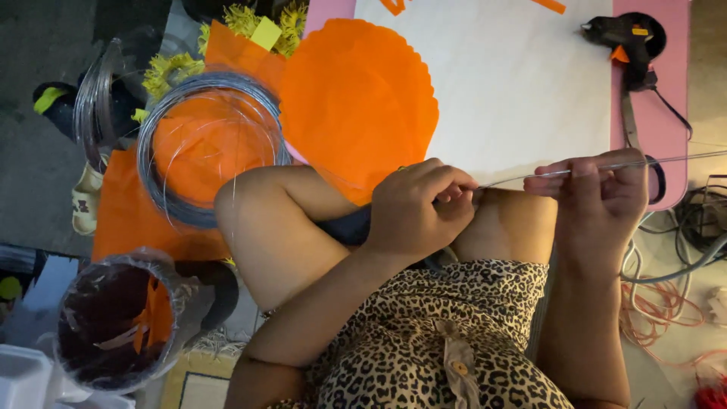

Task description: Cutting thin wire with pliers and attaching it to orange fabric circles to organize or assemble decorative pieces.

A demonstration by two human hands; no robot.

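A thin grey metal wire (522, 178) runs taut between my hands and on past the right edge of the view. My left hand (420, 208) is closed around its near end, resting over my bent knee. My right hand (598, 193) pinches the wire farther right, fingers curled over it. A large coil of the same grey wire (163, 197) lies on orange paper to the left of my knee. I wear a leopard-print garment (432, 341).
Orange tissue sheets (356, 98) overlap a white sheet (515, 83) on a pink mat (670, 136). A black glue gun (628, 38) and a hand tool (630, 121) lie top right. A lined bin (113, 318) stands bottom left, and cables (666, 299) lie at right.
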